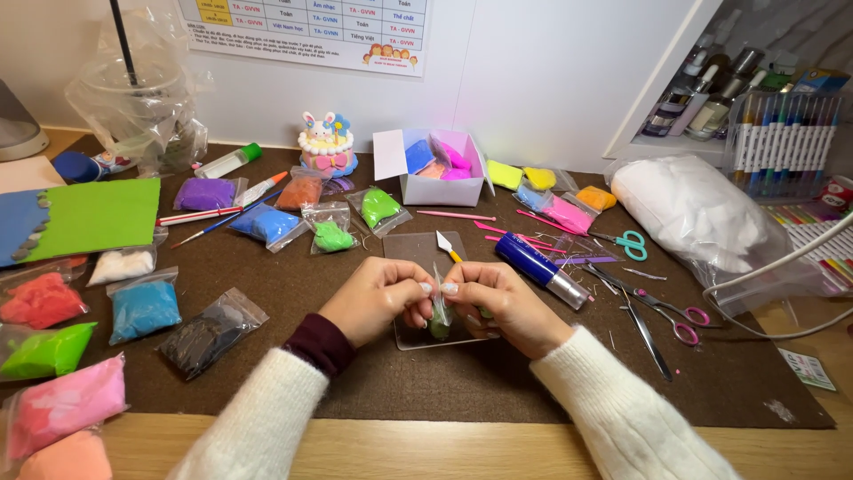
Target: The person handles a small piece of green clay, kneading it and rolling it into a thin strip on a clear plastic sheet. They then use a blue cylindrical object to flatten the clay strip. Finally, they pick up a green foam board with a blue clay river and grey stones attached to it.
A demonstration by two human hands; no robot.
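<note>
Both hands, left hand [378, 300] and right hand [498, 302], pinch one small clear bag [440, 307] together over the surface [498, 373], greenish contents mostly hidden by fingers.

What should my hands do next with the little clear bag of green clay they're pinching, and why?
Probably pull the top edges apart. Both the left hand and the right hand pinch the top of the small clear plastic bag of green clay over the clear plastic sheet, and the clay sits at the bottom, apparently still inside.
</note>
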